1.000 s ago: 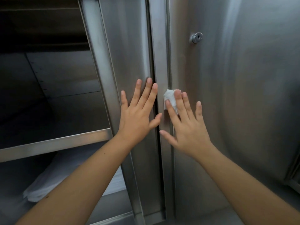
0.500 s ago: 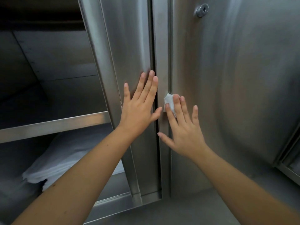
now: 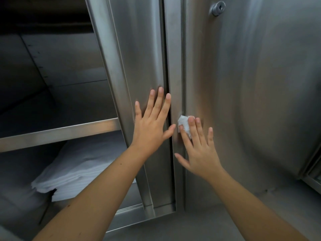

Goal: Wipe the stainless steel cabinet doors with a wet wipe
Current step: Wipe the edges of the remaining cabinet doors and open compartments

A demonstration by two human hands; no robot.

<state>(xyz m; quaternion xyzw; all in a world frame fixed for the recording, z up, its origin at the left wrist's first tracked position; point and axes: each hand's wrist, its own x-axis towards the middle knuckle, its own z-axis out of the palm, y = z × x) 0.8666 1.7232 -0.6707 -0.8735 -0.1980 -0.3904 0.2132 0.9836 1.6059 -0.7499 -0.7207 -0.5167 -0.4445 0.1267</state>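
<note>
Right cabinet door [image 3: 243, 84]: broad brushed-steel panel, closed; most of its face lies well apart from the wipe, so streaking is likely if the wipe dries before the span is covered. Left cabinet door [image 3: 139, 49]: narrower panel beside an open compartment; it may be a sliding leaf, though the view does not settle this, and if so it could shift under pressure and narrow the dark seam. Left hand [image 3: 151, 129]: flat on the left door, fingers straight and slightly spread, holding nothing, thumb tip at the seam; risks are a pinched thumb and bare-skin prints on the steel. Right hand [image 3: 199, 153]: fingers straight, pressing the wipe to the right door's inner edge. Wet wipe [image 3: 184, 124]: small, bunched, trapped under the fingertips just beside the seam; not gripped, so it could slide out or catch in the gap. Lock [image 3: 218, 8]: protruding cylinder high on the right door, a likely snag for the wipe.
</note>
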